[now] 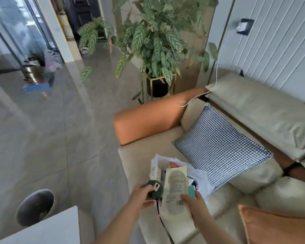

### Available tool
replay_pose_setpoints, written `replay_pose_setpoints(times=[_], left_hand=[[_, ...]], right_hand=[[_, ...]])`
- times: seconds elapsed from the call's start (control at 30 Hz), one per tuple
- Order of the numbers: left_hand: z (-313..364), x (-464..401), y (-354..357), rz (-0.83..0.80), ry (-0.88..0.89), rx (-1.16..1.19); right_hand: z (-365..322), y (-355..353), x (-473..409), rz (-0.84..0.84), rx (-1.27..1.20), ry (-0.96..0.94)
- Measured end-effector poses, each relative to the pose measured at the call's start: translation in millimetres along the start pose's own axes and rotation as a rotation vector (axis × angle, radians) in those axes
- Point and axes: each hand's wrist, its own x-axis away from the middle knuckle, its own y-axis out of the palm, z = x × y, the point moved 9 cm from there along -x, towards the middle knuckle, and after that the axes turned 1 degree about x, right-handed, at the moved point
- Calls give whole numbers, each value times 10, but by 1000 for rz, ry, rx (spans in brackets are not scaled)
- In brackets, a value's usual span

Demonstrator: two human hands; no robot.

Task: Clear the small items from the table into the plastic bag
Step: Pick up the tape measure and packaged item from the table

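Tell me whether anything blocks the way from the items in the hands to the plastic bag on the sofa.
Nothing visible does. The left hand holds a dark round gadget with a black cord, the right hand a pale flat paper packet. Both sit directly above the white plastic bag's open mouth on the beige sofa.

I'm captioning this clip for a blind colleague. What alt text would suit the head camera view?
Over a beige sofa, a person's left hand grips a dark round gadget with a trailing cord, while the right hand holds a pale printed packet and a teal item above an open white plastic bag. A checked cushion lies beside it, a leafy potted plant behind.
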Motion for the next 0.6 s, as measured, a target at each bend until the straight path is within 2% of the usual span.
replay_pose_setpoints(times=[0.17, 0.3, 0.47, 0.6], left_hand=[[105, -263, 525, -42, -7, -121], [135, -556, 768, -8, -11, -253], [322, -1066, 931, 24, 95, -636], [402, -1552, 1079, -44, 123, -901]], right_hand=[[-52, -403, -240, 127, 90, 30], [-125, -496, -474, 159, 154, 63], [-201, -321, -884, 136, 224, 109], [-150, -115, -1220, 133, 358, 193]])
